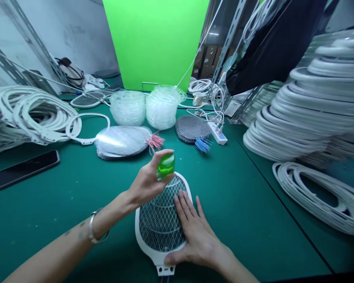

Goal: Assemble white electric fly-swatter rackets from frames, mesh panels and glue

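Left hand (147, 182) and right hand (197, 239) apart at the fly swatter (161, 216)!
Left pinches a green plastic piece (166, 166) just above the rim; right lies flat on the mesh, desk (247, 220) running wide beside.

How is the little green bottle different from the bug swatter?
The green bottle is small; the swatter is much bigger. The bottle is shiny see-through green; the swatter has a white frame and wire mesh. The bottle is up in the left hand; the swatter lies flat on the table under the right hand. Both are touched by a hand.
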`<state>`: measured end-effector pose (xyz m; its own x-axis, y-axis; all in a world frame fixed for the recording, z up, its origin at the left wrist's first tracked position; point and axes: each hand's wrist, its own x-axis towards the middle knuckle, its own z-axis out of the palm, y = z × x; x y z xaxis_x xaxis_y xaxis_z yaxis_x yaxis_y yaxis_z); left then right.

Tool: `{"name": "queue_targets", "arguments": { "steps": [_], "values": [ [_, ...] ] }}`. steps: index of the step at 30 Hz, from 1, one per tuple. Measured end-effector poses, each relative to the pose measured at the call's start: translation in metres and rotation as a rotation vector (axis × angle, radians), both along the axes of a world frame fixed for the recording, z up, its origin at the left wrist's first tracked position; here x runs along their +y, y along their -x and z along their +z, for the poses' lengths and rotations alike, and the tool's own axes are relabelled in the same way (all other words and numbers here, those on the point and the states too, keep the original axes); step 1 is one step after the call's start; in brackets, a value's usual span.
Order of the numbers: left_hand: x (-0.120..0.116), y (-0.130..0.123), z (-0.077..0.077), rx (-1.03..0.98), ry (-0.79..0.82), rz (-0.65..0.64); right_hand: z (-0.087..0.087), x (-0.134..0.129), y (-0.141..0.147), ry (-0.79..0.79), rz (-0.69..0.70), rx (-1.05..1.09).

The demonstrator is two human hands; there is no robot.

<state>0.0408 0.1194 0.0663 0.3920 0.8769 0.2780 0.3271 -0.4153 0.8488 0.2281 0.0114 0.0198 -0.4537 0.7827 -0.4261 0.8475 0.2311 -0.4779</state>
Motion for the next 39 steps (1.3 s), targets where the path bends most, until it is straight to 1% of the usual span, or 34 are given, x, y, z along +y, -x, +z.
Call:
{"name": "queue_targets", "arguments": {
  "steps": [2,3,5,7,9,11,13,15,17,19,23,26,30,31,32,35,37,39],
  "values": [
    [0.017,-0.020,-0.013,0.038,-0.083,-0.003,-0.003,0.000,-0.002,0.011,-0.004,0.017],
    [0.024,-0.027,-0.020,0.065,-0.095,-0.011,-0.004,0.000,-0.002,0.016,-0.006,0.029],
    [0.033,-0.035,-0.031,0.120,-0.074,-0.030,-0.005,0.001,-0.003,0.021,-0.012,0.053],
    [0.038,-0.036,-0.036,0.136,-0.047,-0.033,-0.007,0.001,-0.004,0.034,-0.015,0.076],
    [0.039,-0.035,-0.037,0.064,-0.047,-0.002,-0.007,0.002,-0.004,0.044,-0.017,0.095],
    [0.037,-0.035,-0.037,0.017,-0.070,-0.008,-0.006,0.002,-0.004,0.052,-0.021,0.099],
    [0.035,-0.035,-0.038,0.068,-0.089,-0.077,-0.001,0.003,-0.004,0.056,-0.035,0.098],
    [0.033,-0.038,-0.038,0.149,-0.067,-0.147,0.006,0.003,-0.004,0.059,-0.042,0.127],
    [0.032,-0.040,-0.038,0.118,-0.029,-0.139,0.013,0.002,-0.005,0.069,-0.044,0.179],
    [0.032,-0.043,-0.036,0.072,-0.029,-0.144,0.018,0.002,-0.006,0.077,-0.050,0.215],
    [0.027,-0.049,-0.032,0.162,-0.036,-0.248,0.019,0.002,-0.006,0.062,-0.068,0.215],
    [0.022,-0.055,-0.030,0.131,-0.019,-0.260,0.019,0.002,-0.006,0.073,-0.051,0.198],
    [0.017,-0.064,-0.028,0.185,-0.026,-0.348,0.020,0.001,-0.007,0.034,-0.040,0.157],
    [0.017,-0.065,-0.027,0.163,0.008,-0.348,0.019,0.001,-0.007,0.023,-0.036,0.152],
    [0.017,-0.065,-0.026,0.099,0.059,-0.326,0.017,0.000,-0.006,0.015,-0.032,0.152],
    [0.016,-0.056,-0.017,-0.222,0.182,-0.201,0.012,0.001,-0.006,0.018,-0.030,0.161],
    [0.014,-0.045,-0.008,-0.377,0.179,-0.117,0.011,0.002,-0.007,0.038,-0.026,0.176],
    [0.009,-0.033,0.000,-0.432,0.144,-0.060,0.015,0.002,-0.012,0.055,0.000,0.216]
  ]
}}
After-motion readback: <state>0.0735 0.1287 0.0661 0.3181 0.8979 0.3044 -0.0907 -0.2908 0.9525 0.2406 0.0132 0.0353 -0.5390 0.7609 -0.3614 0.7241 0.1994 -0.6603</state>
